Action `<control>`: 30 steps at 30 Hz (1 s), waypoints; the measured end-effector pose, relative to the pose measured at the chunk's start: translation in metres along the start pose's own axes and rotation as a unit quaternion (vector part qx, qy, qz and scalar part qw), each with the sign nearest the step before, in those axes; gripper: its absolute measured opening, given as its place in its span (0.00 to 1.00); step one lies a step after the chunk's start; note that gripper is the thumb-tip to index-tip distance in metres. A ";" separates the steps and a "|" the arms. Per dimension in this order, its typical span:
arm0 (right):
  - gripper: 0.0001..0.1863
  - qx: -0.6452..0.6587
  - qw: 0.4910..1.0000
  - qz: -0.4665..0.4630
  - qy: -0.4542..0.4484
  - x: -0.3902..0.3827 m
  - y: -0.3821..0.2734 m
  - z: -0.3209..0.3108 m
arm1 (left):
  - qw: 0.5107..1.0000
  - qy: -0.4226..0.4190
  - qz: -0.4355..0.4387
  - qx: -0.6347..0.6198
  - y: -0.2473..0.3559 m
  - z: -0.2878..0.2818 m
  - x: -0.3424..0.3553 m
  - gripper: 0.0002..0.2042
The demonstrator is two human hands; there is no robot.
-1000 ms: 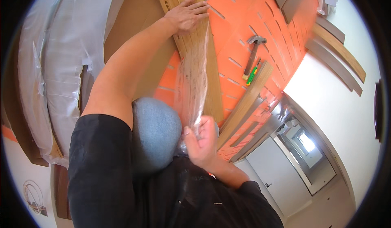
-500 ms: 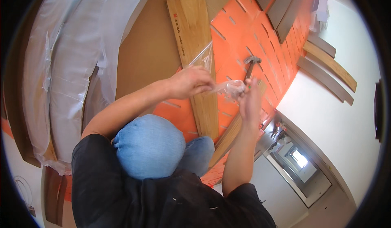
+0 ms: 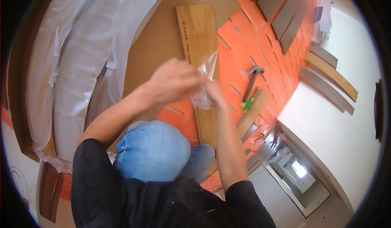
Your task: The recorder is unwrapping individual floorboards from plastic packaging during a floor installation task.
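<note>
My left hand [image 3: 175,81] is closed and smeared by motion, held over a light wood floorboard [image 3: 199,20]. Against it, my right hand [image 3: 214,93] is closed too, its fingers partly hidden behind the left. Crumpled clear plastic film [image 3: 200,101] hangs below the two hands, and a thin sheet of it sticks up above them over the board. Both hands appear to grip this film; the exact hold is blurred. To the right lie a claw hammer [image 3: 250,85] and a slim green-handled tool [image 3: 249,103].
Orange underlay [image 3: 232,37] with slots covers the floor. Brown cardboard [image 3: 150,49] and large plastic-wrapped packs [image 3: 81,61] are on the left. Another wood board [image 3: 252,112] lies at the right. Grey-brown planks [image 3: 285,16] rest at the far right, and several boards [image 3: 332,73] by the white wall.
My right hand has moved left, from beside the hammer to my left hand, bringing the film over the board. The green-handled tool now shows fully. My left hand has shifted slightly left.
</note>
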State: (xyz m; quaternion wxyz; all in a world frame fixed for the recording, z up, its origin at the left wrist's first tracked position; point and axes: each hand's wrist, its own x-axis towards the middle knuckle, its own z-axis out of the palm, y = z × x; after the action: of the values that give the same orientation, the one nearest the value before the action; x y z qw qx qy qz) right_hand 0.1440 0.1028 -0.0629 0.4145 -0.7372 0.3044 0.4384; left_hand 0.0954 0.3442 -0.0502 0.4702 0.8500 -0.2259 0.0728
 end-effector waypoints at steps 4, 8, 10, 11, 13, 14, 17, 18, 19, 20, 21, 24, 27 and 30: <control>0.29 -0.223 0.975 0.012 0.006 0.022 -0.012 -0.036 | 0.970 0.126 -0.190 0.087 -0.086 0.017 0.028 0.18; 0.32 -0.369 0.926 -0.064 -0.052 0.031 -0.052 -0.006 | 0.893 0.142 -0.323 0.279 -0.168 0.035 0.026 0.22; 0.34 -0.383 0.920 -0.060 -0.049 0.033 -0.059 -0.004 | 0.888 0.153 -0.315 0.299 -0.182 0.041 0.025 0.24; 0.34 -0.382 0.920 -0.072 -0.054 0.032 -0.060 -0.003 | 0.890 0.160 -0.299 0.306 -0.186 0.044 0.023 0.24; 0.35 -0.381 0.919 -0.077 -0.064 0.023 -0.070 0.000 | 0.892 0.160 -0.289 0.309 -0.187 0.043 0.020 0.24; 0.35 -0.388 0.915 -0.050 -0.098 0.023 -0.081 0.001 | 0.889 0.159 -0.298 0.309 -0.190 0.040 0.020 0.25; 0.36 -0.390 0.909 -0.001 -0.147 0.036 -0.094 0.001 | 0.883 0.140 -0.318 0.315 -0.185 0.046 0.025 0.25; 0.36 -0.390 0.907 0.015 -0.159 0.041 -0.096 0.002 | 0.878 0.130 -0.327 0.323 -0.183 0.047 0.027 0.26; 0.36 -0.394 0.905 0.014 -0.162 0.044 -0.098 0.007 | 0.876 0.131 -0.332 0.326 -0.184 0.047 0.027 0.26; 0.35 -0.360 0.919 0.037 -0.155 0.047 -0.099 0.012 | 0.878 0.135 -0.329 0.321 -0.185 0.048 0.027 0.26; 0.33 -0.326 0.931 0.062 -0.149 0.051 -0.101 0.018 | 0.880 0.139 -0.327 0.316 -0.185 0.048 0.026 0.26; 0.31 -0.231 0.962 0.085 -0.120 0.039 -0.094 0.027 | 0.882 0.115 -0.354 0.290 -0.184 0.045 0.025 0.26; 0.28 -0.247 0.961 0.059 -0.109 0.036 -0.071 0.014 | 0.885 0.121 -0.358 0.273 -0.189 0.047 0.023 0.26; 0.25 -0.228 0.968 0.056 -0.094 0.023 -0.064 -0.007 | 0.883 0.090 -0.376 0.267 -0.186 0.049 0.030 0.27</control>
State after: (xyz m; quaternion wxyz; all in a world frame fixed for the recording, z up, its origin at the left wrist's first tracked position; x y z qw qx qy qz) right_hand 0.2089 0.1248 -0.0591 0.2370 -0.7498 0.1969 0.5856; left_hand 0.2016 0.3789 -0.2089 0.2353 0.9544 0.1822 0.0242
